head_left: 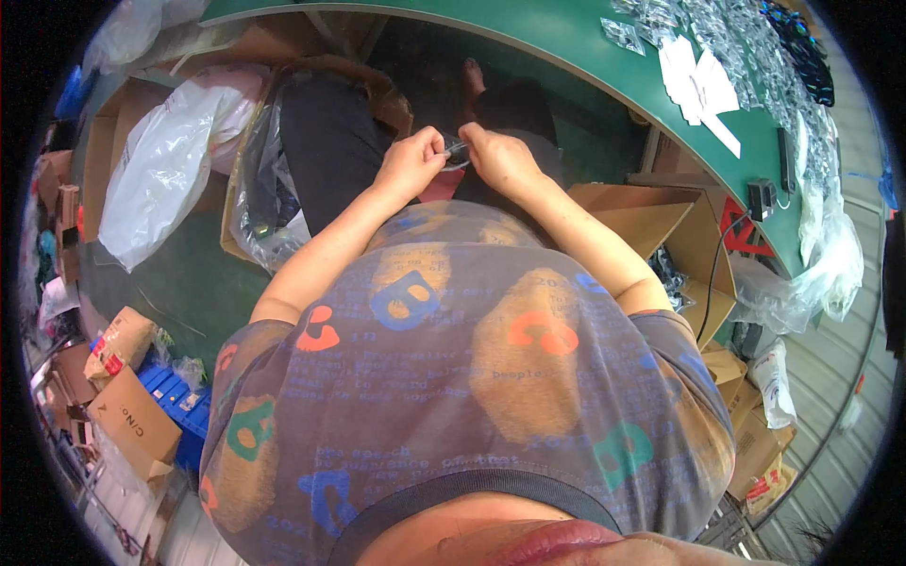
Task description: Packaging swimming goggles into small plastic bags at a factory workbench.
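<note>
In front of my body, over my lap, my two hands are close together. My left hand (412, 163) is closed, with its thumb and fingers pinched at one side of a small thin grey looped piece (457, 167). My right hand (502, 162) pinches the same piece from the other side. It looks like a thin cord or a strip of clear plastic, too small and partly covered by my fingers to tell which. Just below it, a bit of red (440, 185) shows between my forearms.
A green table (566, 47) curves along the front and right, bearing many small clear packets (727, 47) and white paper pieces (694, 80). At my left stand an open carton with a clear liner (260, 208) and a white plastic bag (179, 160). Another open carton (651, 217) sits at my right.
</note>
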A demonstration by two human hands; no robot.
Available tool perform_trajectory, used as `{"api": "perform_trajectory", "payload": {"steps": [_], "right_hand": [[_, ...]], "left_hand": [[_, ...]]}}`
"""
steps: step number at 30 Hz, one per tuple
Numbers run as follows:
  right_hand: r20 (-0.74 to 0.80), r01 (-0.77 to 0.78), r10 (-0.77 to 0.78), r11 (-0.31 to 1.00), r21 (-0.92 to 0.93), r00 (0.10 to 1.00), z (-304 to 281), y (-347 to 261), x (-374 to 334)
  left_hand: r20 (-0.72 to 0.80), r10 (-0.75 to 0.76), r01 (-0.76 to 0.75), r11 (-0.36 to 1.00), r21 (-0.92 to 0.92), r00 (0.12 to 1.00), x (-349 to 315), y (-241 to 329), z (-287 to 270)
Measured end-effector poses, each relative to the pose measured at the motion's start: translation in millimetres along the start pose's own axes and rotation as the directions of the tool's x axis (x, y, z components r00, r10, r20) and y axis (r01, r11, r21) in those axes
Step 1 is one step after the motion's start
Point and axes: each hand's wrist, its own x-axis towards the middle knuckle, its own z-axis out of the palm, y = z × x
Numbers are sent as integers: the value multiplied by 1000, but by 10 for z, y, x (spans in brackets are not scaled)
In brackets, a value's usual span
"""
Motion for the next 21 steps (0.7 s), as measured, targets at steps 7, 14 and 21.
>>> {"api": "perform_trajectory", "payload": {"steps": [7,14,21], "right_hand": [[402,-349,-35,434,830,915,-858,-194,87],[212,-182,19,587,789,977,-540,-271,-194],[180,-305,301,442,843,936,-197,-255,-522]], "left_hand": [[288,124,76,800,-596,950,-132,286,-417],[514,179,323,596,-735,839,-120,825,-662],[125,192,-79,792,-606,973,-182,943,-1016]]}}
